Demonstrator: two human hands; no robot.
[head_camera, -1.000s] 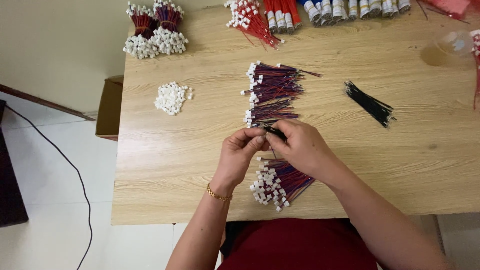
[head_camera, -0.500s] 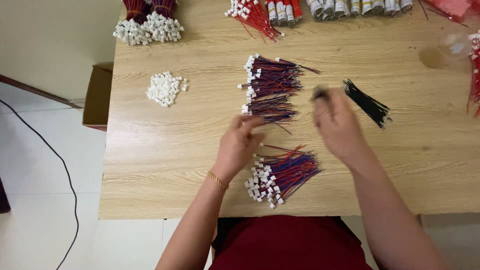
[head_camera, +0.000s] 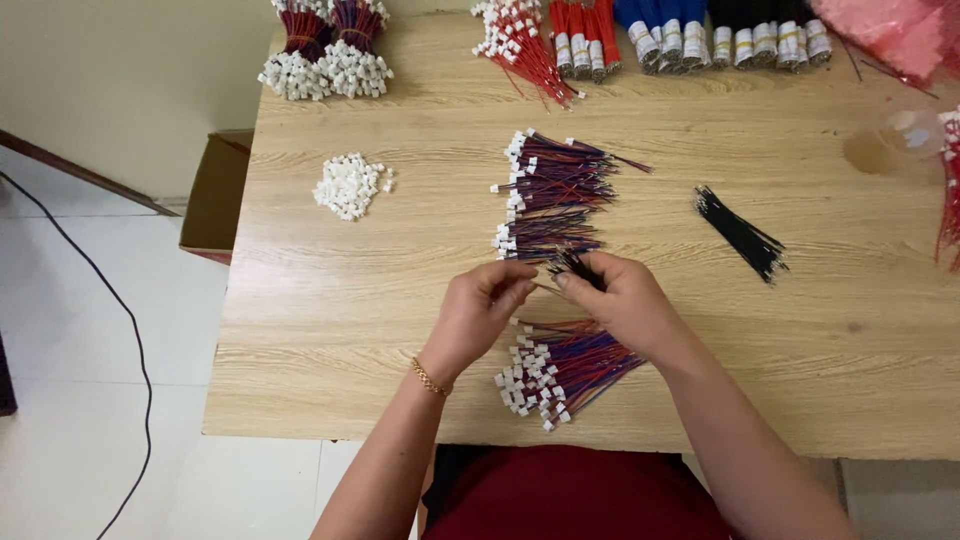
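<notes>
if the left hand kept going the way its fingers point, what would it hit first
The left hand points up and right, at the right hand, fingertips nearly touching. It would meet those fingers and the black wires they pinch first.

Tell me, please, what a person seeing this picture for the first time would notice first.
First come the two hands, the left hand and the right hand, meeting at the table's middle and pinching thin black wires between them. Around them lie two fans of red and blue wires with white plugs, one above the hands and one below. A small heap of loose white plugs sits to the left on the wooden table.
</notes>
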